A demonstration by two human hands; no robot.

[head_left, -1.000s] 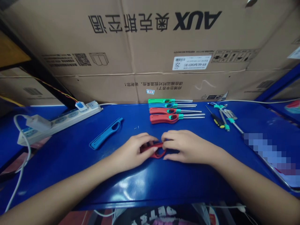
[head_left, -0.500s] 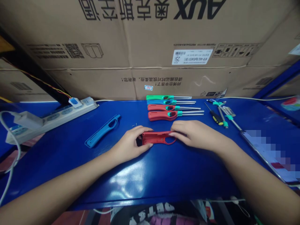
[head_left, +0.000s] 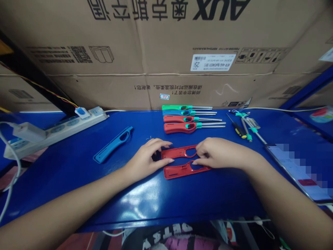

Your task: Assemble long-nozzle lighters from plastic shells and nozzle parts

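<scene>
Two red plastic lighter shell halves lie side by side, inner faces up, on the blue bench [head_left: 182,198]. My left hand [head_left: 145,160] pinches the left end of the upper red half [head_left: 179,152] between forefinger and thumb. My right hand [head_left: 221,152] curls over that half's right end, and its thumb touches the ring of the lower red half [head_left: 182,170]. Behind them is a row of several finished long-nosed lighters [head_left: 187,118] in green, blue and red, with metal tubes pointing right.
A loose blue shell half [head_left: 113,144] lies to the left. A white power strip [head_left: 56,130] with plugs and cables sits at far left. A screwdriver [head_left: 238,130] and lighter inner parts [head_left: 249,126] lie at the right. Cardboard boxes [head_left: 166,52] wall the back.
A second ago both hands were closed over one red piece. It was then held as a single closed shell, and now it lies apart as two halves, the lower one nearer me.
</scene>
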